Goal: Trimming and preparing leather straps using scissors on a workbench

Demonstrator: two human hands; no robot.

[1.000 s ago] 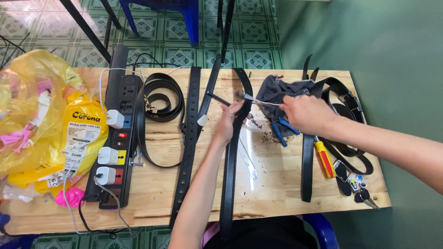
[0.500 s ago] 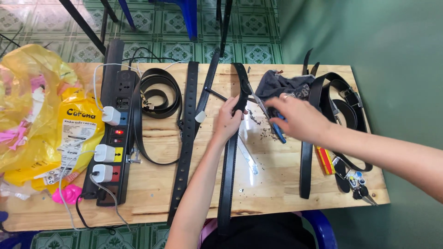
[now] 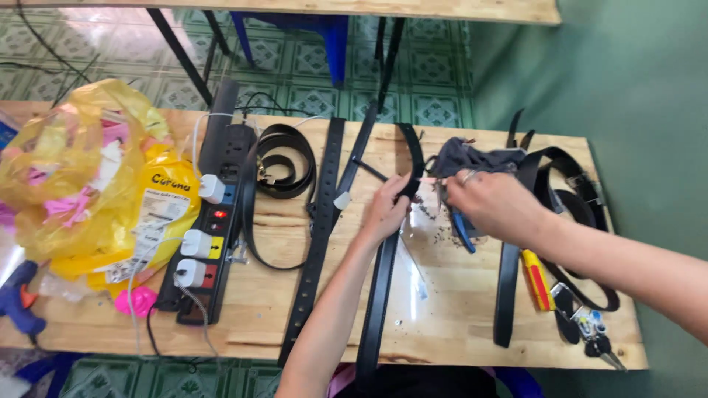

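My left hand [image 3: 385,212] is shut on a long black belt [image 3: 377,295] that runs from the far edge of the wooden table [image 3: 457,346] to the near edge; it grips the belt near its far end. My right hand [image 3: 493,203] is closed on a thin metal tool [image 3: 440,193] whose tip sits just right of the gripped belt. Blue-handled pliers [image 3: 465,230] show under that hand. Dark crumbs are scattered on the table between the two hands.
A black power strip [image 3: 215,221] with white plugs lies at the left beside a yellow plastic bag [image 3: 81,169]. A coiled belt [image 3: 284,158], a perforated belt [image 3: 318,236], dark cloth [image 3: 463,155], more belts [image 3: 571,188], a red-yellow screwdriver [image 3: 537,280] and keys [image 3: 594,335] are also there.
My right hand has come left from the dark cloth towards the belt with the metal tool. My left hand has closed on the belt's far end. The view shifted down and right.
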